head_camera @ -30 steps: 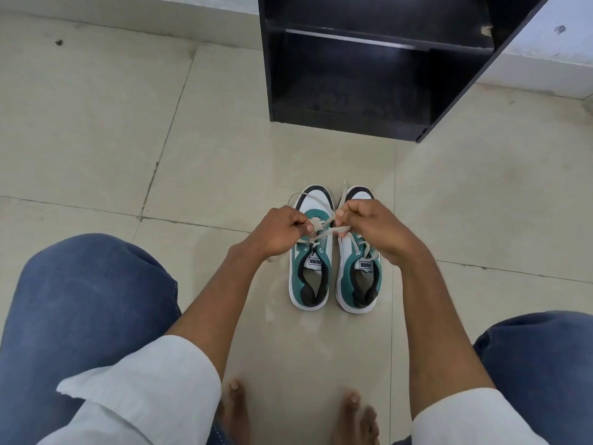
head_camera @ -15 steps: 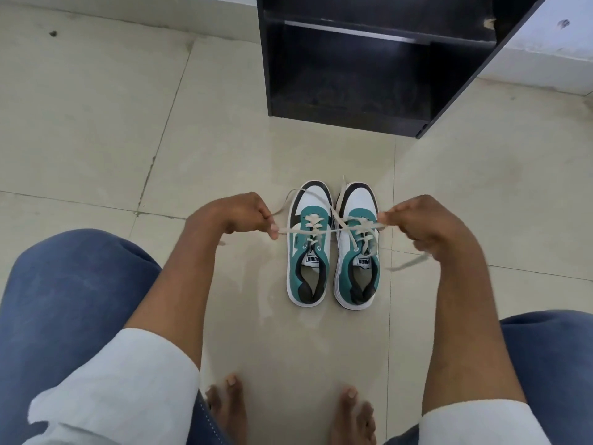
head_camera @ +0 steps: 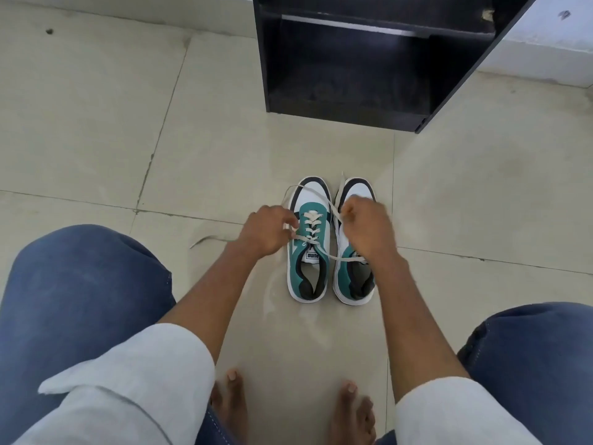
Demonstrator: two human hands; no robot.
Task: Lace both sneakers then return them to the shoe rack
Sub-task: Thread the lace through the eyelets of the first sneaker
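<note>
So my left hand (head_camera: 268,231) is curled with the fingertips pinching one lace (head_camera: 313,243) end right at the outer side of the left sneaker (head_camera: 308,239). My right hand (head_camera: 365,228) is fisted over the front of the right sneaker (head_camera: 354,242), and I think it's pinching the other strand that runs up toward that toe, but the fingers are tucked under so I can't tell for sure.

The thing the next pull hangs on, I reckon: the lace crosses just above the tongue of the left sneaker, dead between my hands, and one end trails across the right one's opening. Both sneakers lie long axis straight away from me, toes toward the rack (head_camera: 353,65), heels toward my feet, sides almost touching. Left hand's nearer the crossing.

They sit on bare floor (head_camera: 96,123) tile, with the rack's open lower shelf just ahead and plenty of room on either side.
</note>
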